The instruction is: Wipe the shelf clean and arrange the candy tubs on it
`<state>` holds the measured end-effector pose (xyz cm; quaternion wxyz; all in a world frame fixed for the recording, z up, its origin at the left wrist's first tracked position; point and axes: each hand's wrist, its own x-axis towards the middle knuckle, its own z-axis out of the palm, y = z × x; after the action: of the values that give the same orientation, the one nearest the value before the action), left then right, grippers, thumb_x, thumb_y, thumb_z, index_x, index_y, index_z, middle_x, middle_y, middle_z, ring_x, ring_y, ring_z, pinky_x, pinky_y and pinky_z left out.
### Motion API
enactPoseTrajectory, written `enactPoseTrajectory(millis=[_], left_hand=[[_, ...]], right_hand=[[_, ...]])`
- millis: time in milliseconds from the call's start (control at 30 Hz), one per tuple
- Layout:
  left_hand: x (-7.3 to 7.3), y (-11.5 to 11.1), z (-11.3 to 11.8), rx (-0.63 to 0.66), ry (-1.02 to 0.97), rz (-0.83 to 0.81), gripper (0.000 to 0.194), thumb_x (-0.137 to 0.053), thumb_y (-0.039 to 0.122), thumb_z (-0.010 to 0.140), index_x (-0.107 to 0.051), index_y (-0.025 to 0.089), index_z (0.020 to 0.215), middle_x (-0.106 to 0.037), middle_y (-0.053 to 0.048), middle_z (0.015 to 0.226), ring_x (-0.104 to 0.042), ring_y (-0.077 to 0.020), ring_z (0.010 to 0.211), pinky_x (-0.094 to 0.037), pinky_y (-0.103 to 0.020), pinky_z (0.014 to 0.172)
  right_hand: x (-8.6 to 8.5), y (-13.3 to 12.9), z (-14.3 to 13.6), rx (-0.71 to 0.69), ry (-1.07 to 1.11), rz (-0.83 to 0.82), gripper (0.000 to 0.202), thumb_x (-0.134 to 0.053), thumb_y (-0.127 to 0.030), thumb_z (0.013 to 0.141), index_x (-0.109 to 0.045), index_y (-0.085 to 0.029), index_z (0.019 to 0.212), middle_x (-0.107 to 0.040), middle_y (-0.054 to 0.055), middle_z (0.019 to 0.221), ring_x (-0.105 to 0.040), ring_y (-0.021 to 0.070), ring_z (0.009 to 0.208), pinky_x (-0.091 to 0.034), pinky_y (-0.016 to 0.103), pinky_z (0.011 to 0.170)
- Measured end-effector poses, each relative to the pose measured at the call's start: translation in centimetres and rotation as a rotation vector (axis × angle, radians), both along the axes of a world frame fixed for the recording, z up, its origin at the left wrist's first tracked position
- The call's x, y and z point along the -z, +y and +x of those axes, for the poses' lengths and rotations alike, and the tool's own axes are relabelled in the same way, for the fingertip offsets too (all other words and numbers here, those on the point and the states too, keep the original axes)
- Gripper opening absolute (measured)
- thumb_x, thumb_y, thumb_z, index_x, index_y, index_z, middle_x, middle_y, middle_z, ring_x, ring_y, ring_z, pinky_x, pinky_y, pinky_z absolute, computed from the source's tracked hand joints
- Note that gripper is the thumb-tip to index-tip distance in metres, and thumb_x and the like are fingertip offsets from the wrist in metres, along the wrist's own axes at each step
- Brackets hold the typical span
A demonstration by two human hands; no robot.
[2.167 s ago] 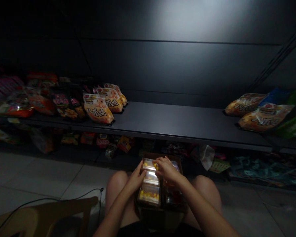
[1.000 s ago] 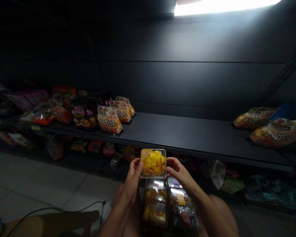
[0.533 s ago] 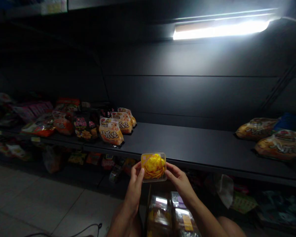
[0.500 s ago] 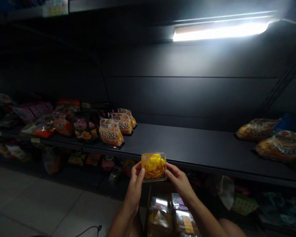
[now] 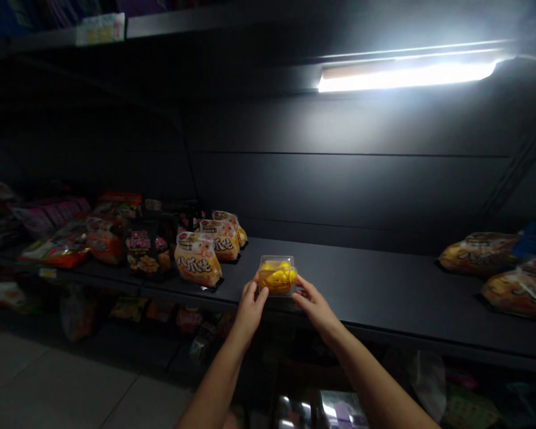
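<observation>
A clear plastic box (image 5: pixel 277 276) with yellow food inside is between my two hands, at the front edge of the dark shelf (image 5: pixel 339 280). My left hand (image 5: pixel 251 307) grips its left side, thumb at the front. On the right side, the fingers of my right hand (image 5: pixel 311 302) close on the box. Whether its base touches the shelf I cannot tell. Nearest on the left stands a yellow snack bag (image 5: pixel 198 259), with more bags like it behind.
Black and orange snack bags (image 5: pixel 146 249) line the shelf further left. More yellow bags (image 5: pixel 520 289) lie at the right end. Below are clear-lidded packs (image 5: pixel 339 408) and a lower shelf of goods. A lit tube lamp (image 5: pixel 406 76) hangs under the upper shelf.
Both hands have carried the box up and forward, to the shelf's front edge. It is now seen more from its front side. The camera's view has tilted up a little.
</observation>
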<state>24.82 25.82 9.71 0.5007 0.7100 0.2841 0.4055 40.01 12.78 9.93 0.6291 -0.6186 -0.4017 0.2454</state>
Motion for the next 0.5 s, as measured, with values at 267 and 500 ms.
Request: enactPoseTrajectory(millis=[267,500], left_hand=[[0.4,7.4,7.4,0.070,-0.086,-0.062,0.055,-0.054,0.026,0.087,-0.037,0.020,0.139,-0.053,-0.012,0.142,-0.050,-0.0209,0.131,-0.036,-0.040,0.112],[0.1,13.0,12.7,0.060,-0.023,-0.048,0.056,-0.053,0.016,0.083,-0.040,0.018,0.138,-0.056,-0.013,0.138,-0.055,-0.0211,0.126,-0.041,-0.036,0.106]], right_hand=[[-1.7,7.3,4.0,0.017,0.089,0.020,0.063,-0.062,-0.028,0.074,-0.052,-0.026,0.136,-0.059,0.005,0.132,-0.060,0.0199,0.098,-0.052,0.030,0.075],[-1.7,13.2,8.7,0.021,0.092,0.007,0.055,-0.060,-0.021,0.069,-0.059,-0.030,0.123,-0.063,0.001,0.124,-0.061,0.0173,0.086,-0.049,0.025,0.064]])
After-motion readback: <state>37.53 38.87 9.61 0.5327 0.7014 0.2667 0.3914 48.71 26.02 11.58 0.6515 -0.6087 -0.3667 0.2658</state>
